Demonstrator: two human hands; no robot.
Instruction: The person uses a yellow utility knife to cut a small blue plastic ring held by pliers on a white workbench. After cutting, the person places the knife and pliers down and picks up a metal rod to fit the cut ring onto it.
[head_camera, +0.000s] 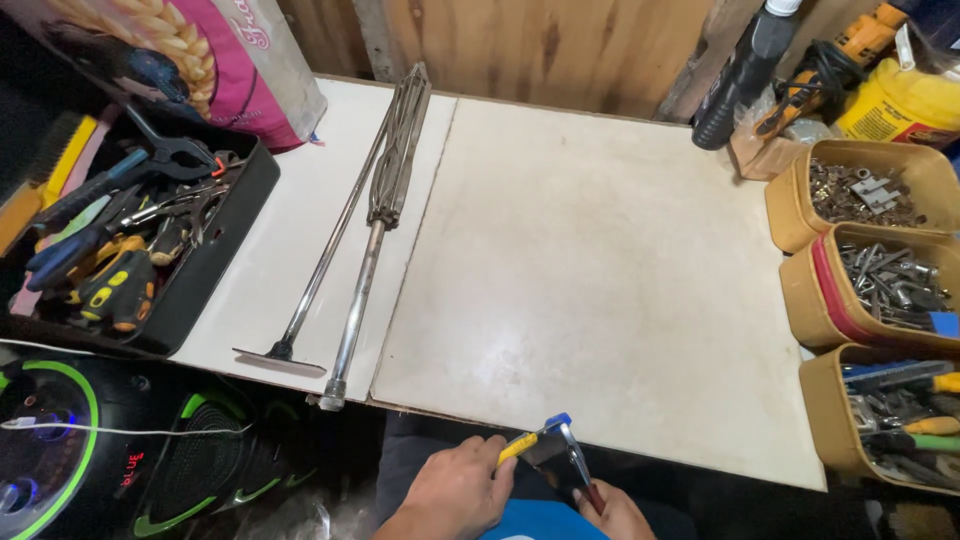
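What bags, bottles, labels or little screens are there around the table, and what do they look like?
Big sack: top left corner, pink and white, with a grain and bird picture.
Yellow jug: top right corner, plump, with a red label.
Speaker display: bottom left, small red glowing letters on a black speaker with green rings.
Black bottle: top right, leaning against the wooden wall.

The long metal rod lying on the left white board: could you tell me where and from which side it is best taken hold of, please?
Probably at the bare middle of the long metal rod, from above, fingers closing across it. It lies flat on the white board, its shaft slim and round there; the far end is bulky with folded ribs, and a thinner rod lies close on its left.
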